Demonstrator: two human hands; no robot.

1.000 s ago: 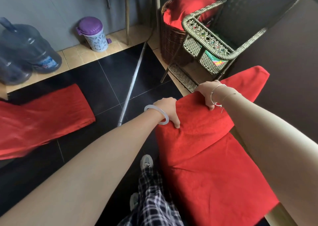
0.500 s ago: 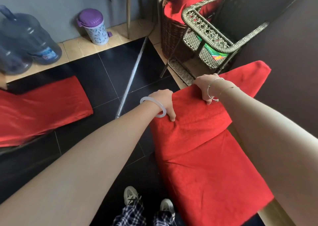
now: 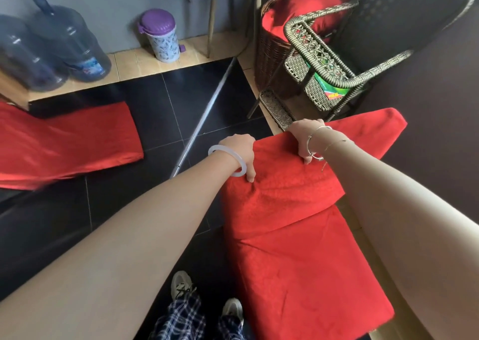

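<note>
Seemingly left hand [image 3: 239,151] and right hand [image 3: 303,137] grip fold of red cloth [image 3: 298,275].

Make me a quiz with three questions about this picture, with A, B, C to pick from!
1. Where is the purple-lidded bin? A on a bed; B on the tan ledge; C on a windowsill.
2. How many big water bottles stand at the left? A two; B four; C six.
3. What are the left hand and right hand doing to the red cloth? A pointing at it; B lying flat beside it; C gripping its folded edge.
Answers: 1 B, it stands on the ledge by the wall; 2 A, two bottles stand side by side; 3 C, fingers curl over the fold.
</note>
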